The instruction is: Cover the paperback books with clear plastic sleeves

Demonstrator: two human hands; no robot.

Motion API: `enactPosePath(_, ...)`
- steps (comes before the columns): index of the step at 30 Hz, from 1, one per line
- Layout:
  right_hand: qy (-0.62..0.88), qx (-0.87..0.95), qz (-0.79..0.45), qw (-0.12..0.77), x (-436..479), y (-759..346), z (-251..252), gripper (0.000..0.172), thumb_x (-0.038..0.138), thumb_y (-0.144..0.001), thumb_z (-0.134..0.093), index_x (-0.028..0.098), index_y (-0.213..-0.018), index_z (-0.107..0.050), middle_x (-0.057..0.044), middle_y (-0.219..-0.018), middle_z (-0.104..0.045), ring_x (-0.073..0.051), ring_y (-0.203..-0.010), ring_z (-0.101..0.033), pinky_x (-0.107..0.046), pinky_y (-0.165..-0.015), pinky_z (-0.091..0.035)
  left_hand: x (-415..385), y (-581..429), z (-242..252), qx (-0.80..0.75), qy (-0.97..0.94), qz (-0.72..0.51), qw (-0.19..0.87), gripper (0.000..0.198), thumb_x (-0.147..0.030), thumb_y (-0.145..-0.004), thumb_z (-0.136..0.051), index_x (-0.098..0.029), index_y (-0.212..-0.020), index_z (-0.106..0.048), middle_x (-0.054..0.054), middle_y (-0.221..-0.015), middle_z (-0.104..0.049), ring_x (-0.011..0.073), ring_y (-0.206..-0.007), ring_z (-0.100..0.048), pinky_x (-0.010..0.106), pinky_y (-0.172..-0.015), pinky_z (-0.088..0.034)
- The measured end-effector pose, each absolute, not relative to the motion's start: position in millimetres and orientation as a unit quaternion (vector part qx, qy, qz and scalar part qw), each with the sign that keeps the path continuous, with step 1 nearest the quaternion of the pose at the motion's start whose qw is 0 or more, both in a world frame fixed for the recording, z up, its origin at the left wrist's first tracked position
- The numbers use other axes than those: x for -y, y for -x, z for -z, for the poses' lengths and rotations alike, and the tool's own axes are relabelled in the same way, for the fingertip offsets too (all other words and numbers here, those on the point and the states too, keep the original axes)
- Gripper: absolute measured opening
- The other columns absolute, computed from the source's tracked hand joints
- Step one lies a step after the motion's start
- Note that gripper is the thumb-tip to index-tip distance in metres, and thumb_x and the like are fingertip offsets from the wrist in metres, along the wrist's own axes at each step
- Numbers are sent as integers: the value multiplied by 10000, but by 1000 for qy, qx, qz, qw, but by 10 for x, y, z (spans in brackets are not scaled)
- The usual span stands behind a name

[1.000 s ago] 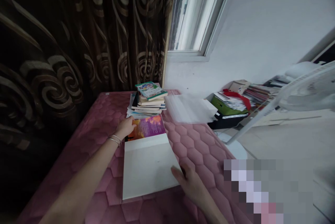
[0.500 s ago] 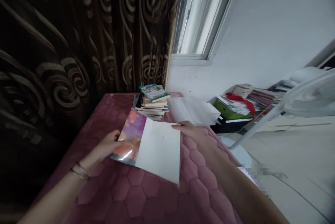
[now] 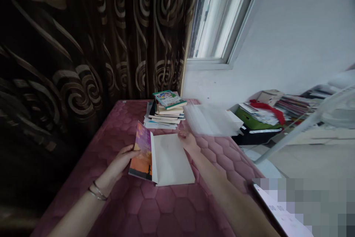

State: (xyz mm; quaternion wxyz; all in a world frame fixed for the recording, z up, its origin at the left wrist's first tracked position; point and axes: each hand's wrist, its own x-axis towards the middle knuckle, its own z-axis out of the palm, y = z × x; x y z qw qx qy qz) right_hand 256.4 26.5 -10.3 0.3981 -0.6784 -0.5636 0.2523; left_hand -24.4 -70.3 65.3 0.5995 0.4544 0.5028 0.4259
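Observation:
A thin paperback book [image 3: 173,161] lies spread open over the pink quilted surface, low in front of me. Its left part is a glossy purple and orange panel [image 3: 142,152] with a dark silhouette near the bottom; its right part is plain off-white. My left hand [image 3: 122,160] pinches the outer edge of the coloured panel, thumb on top. At the upper right corner of the white part, my right hand [image 3: 188,141] has its fingers curled on the edge. Behind it stands a stack of books [image 3: 166,113], topped by a green-edged one [image 3: 170,99].
Blurred white paper or sheets [image 3: 210,118] lie right of the stack. A dark box [image 3: 252,135] with a green item and red cloth stands beside the bed [image 3: 155,211]. A white fan [image 3: 294,126] is at right, a phone-like screen [image 3: 277,207] at lower right.
The book's coloured panel has tilted more upright and looks narrower. My right hand has moved left relative to the white part's corner, fingers more curled. The whole view has shifted slightly.

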Motion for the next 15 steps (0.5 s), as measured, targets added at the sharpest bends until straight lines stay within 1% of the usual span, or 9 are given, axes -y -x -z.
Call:
enactPosePath(3,659,566,-266,418,-53,-2481,122,302,244,-813,-493,130,-1021,-680,-107,-1066,-691,-195,-911,-647,-307,-860,-480,651,80,-627,-501,-455,-466,570,363,-424,-618,-729,-174,-880,-703,53,-911,-748,250,-899,-686,328,-803,-516)
enactPosePath(5,633,570,-288,437,86,-2365,140,340,290,-832,-473,149,-1075,-665,-100,-1094,-688,-198,-908,-651,-319,-841,-500,608,-51,-564,-511,-446,-504,535,402,-485,-630,-716,-175,-884,-689,53,-943,-739,253,-955,-669,332,-836,-507)
enactPosePath(7,581,571,-326,480,199,-2203,163,389,380,-855,-460,179,-1132,-644,-91,-1160,-666,-213,-993,-633,-357,-890,-494,557,-180,-464,-509,-453,-525,510,453,-541,-680,-668,-172,-944,-676,67,-1026,-722,258,-1040,-638,346,-890,-493)
enactPosePath(9,519,554,-388,523,277,-2018,184,485,506,-865,-450,206,-1213,-603,-85,-1272,-608,-228,-1127,-578,-399,-980,-448,504,-299,-342,-494,-479,-531,495,484,-570,-760,-589,-182,-1043,-646,74,-1124,-691,250,-1119,-601,354,-948,-473)
enactPosePath(11,476,523,-459,537,326,-1842,195,619,632,-839,-452,232,-1304,-539,-75,-1383,-524,-233,-1252,-492,-419,-1059,-378,454,-411,-221,-484,-501,-531,483,485,-563,-830,-514,-209,-1152,-588,68,-1217,-648,233,-1186,-562,353,-996,-451)
enactPosePath(13,455,493,-512,537,363,-1700,198,758,733,-793,-443,247,-1375,-470,-62,-1463,-436,-237,-1344,-393,-428,-1118,-300,412,-520,-117,-472,-510,-540,475,494,-536,-888,-433,-238,-1278,-494,65,-1334,-574,214,-1255,-511,348,-1035,-429)
enactPosePath(15,438,481,-538,536,404,-1602,208,844,789,-768,-409,249,-1417,-418,-47,-1500,-382,-233,-1401,-299,-427,-1162,-211,383,-629,-39,-459,-513,-543,480,531,-513,-935,-315,-254,-1395,-373,60,-1435,-482,187,-1316,-452,333,-1066,-410)
